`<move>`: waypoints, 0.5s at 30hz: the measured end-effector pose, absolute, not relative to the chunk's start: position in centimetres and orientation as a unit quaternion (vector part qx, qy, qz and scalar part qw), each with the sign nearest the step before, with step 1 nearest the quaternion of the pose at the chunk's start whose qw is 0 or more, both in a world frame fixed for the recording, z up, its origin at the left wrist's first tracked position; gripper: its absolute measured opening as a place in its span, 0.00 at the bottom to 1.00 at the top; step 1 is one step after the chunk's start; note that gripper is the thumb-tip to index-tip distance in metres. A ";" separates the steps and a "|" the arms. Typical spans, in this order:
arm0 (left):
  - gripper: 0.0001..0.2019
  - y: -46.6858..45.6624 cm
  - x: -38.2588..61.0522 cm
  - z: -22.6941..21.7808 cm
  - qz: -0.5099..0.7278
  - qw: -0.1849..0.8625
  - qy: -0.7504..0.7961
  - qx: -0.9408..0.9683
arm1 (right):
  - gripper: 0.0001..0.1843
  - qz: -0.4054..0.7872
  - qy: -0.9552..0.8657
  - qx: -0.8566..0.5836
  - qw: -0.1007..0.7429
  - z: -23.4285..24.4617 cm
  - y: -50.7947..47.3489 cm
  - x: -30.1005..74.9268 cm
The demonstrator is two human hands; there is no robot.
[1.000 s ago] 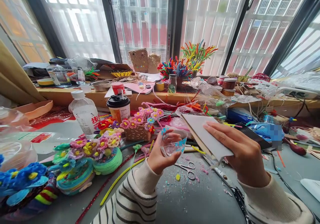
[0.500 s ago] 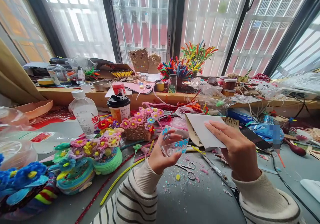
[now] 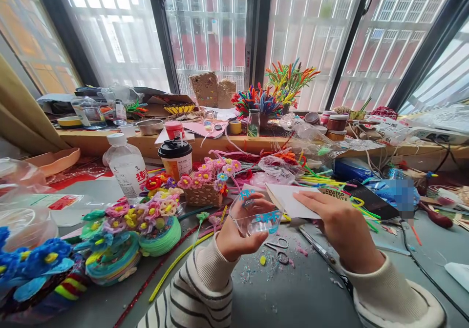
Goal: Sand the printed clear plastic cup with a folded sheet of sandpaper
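Note:
My left hand (image 3: pixel 238 235) is wrapped round a clear plastic cup (image 3: pixel 258 216) with blue print, tilted above the table. In my right hand (image 3: pixel 340 223) is a folded sheet of sandpaper (image 3: pixel 293 200), pale side up, with "COATED ABRASIVE" printed on a brown part; its near edge is close to the cup's rim, and I cannot tell whether they touch. My right thumb is hidden under the sheet. Small scissors (image 3: pixel 281 251) lie below the cup, and larger scissors (image 3: pixel 317 245) are under my right hand. Coloured bits (image 3: pixel 252 264) are scattered on the tabletop.
Pipe-cleaner flower pots (image 3: pixel 161 230) stand at left, near a water bottle (image 3: pixel 126 164) and a lidded paper cup (image 3: pixel 176 159). Loose pipe cleaners (image 3: pixel 168 269) lie across the table. A crowded wooden ledge (image 3: pixel 212 145) runs below the window. A black cable (image 3: pixel 417 262) trails at right.
The sandpaper in my right hand has come down and lies flatter, showing more of its printed part. The cup has turned in my left hand, its opening now facing more upward.

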State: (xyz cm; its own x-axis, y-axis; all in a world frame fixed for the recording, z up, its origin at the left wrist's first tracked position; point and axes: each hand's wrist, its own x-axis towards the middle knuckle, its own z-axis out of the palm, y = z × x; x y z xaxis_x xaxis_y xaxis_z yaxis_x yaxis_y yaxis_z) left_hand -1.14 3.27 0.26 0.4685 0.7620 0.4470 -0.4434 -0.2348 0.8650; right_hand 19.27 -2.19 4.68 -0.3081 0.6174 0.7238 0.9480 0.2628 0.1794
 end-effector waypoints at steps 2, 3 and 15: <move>0.27 3.1 -1.1 0.5 0.500 0.597 0.142 0.611 | 0.26 -0.311 -0.713 -0.547 0.310 4.8 -2.3 19.3; 0.27 3.1 -1.1 0.5 0.506 0.592 0.151 0.608 | 0.26 -0.312 -0.712 -0.535 0.331 4.9 -2.4 19.3; 0.25 3.3 -1.1 0.4 0.503 0.602 0.142 0.604 | 0.26 -0.316 -0.781 -0.466 0.269 5.7 -3.4 19.1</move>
State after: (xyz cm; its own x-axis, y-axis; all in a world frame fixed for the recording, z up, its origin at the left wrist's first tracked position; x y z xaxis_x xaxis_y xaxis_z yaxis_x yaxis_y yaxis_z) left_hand -1.08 3.31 0.38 0.4538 0.7769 0.4365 -0.4330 -0.2359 0.8700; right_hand 19.14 -3.43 5.66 -0.4217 0.5576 0.7150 0.8980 0.3661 0.2441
